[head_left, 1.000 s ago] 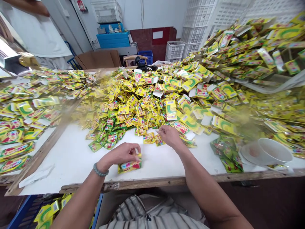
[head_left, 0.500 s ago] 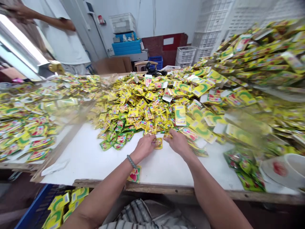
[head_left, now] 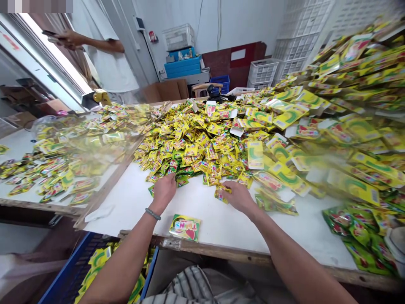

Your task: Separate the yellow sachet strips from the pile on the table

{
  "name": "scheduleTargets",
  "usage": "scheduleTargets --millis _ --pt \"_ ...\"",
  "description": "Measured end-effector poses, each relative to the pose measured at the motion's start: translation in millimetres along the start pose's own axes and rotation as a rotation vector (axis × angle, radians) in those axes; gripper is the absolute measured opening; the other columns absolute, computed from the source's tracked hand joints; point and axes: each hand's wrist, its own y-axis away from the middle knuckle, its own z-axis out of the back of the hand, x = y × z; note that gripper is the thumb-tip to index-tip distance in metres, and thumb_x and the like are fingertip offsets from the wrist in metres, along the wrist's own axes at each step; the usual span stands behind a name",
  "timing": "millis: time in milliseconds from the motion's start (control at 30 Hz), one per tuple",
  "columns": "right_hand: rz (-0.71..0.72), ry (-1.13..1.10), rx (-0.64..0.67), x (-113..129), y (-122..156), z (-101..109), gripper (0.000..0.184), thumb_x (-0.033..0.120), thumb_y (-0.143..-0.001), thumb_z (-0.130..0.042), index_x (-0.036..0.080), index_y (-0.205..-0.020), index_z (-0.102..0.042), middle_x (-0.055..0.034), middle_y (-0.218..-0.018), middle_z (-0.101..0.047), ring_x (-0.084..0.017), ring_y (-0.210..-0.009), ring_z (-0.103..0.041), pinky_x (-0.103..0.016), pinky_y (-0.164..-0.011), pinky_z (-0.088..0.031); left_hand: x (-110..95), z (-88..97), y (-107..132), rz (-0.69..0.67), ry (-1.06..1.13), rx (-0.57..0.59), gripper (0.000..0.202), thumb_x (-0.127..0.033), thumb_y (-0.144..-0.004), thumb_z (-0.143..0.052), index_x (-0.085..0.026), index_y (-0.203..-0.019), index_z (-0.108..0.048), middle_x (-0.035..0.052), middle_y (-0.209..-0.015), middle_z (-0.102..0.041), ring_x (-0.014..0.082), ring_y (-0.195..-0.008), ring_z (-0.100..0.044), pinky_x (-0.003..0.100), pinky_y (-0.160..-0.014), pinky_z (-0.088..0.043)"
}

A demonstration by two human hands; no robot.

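My left hand (head_left: 165, 191) is at the near left edge of a heap of small sachets (head_left: 193, 143). Its fingers are pinched at a green sachet (head_left: 173, 166), the fingertips partly hidden by the hand. To the right, my right hand (head_left: 238, 196) is closed on a yellow sachet (head_left: 220, 193) just above the white tabletop (head_left: 205, 207). A flat yellow-and-green box (head_left: 185, 227) with "TWINS" lettering lies near the table's front edge, between my forearms.
Yellow boxes (head_left: 291, 177) are heaped high on the right, beside green sachets (head_left: 360, 236). A wooden strip (head_left: 107, 179) divides off more packets on the left. Below the table edge, a blue crate (head_left: 65, 276) holds yellow boxes. A person (head_left: 107, 55) stands at the back left.
My left hand has moved left from the yellow sachets to the green ones, uncovering the flat box. My right hand stays near the heap's front edge. The view has shifted left.
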Motion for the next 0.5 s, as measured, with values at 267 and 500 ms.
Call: scheduleTargets --millis 267,500 --pt "-0.216 -0.910 0.035 4 -3 4 0.035 0.045 -0.063 -0.076 0.020 -0.079 -0.058 -0.0013 -0.073 -0.067 -0.018 -0.067 -0.062 -0.028 -0.060 -0.048 -26 -11.8 5 0.186 0.664 -0.054 0.032 -0.049 -0.067 -0.069 -0.019 -0.078 -0.064 0.0000 -0.067 -0.063 0.0154 -0.064 -0.055 0.027 -0.063 -0.042" --pt "-0.177 -1.219 -0.058 8 -4 1 0.040 0.046 -0.057 -0.082 0.019 -0.076 -0.060 -0.0015 -0.076 -0.070 -0.019 -0.075 -0.065 -0.033 -0.077 -0.051 -82 -59.0 39 0.350 1.111 0.156 0.045 -0.044 -0.051 -0.082 -0.019 -0.077 -0.056 -0.0034 -0.066 -0.058 0.0099 -0.056 -0.053 0.022 -0.054 -0.042"
